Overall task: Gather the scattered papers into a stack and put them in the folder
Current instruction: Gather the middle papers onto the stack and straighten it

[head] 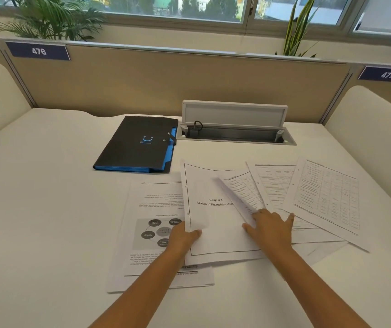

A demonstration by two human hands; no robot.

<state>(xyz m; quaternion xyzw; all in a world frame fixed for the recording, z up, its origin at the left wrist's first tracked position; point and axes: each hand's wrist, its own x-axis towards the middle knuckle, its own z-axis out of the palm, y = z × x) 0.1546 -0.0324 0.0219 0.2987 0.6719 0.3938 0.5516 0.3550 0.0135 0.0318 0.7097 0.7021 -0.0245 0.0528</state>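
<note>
White papers (275,185) lie fanned over a white desk (47,185), in front of a beige partition (142,79) and a window (201,7). The left hand (182,240) pinches the left edge of the chapter page (213,221). The right hand (270,230) rests flat with fingers spread on the sheets beside it. A closed black folder (137,143) lies beyond the papers, apart from both hands.

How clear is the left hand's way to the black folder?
Probably yes. The left hand pinches the Chapter 5 sheet, and the closed folder lies beyond on the table, with only flat paper between. It would need to let go or carry the sheet along.
</note>
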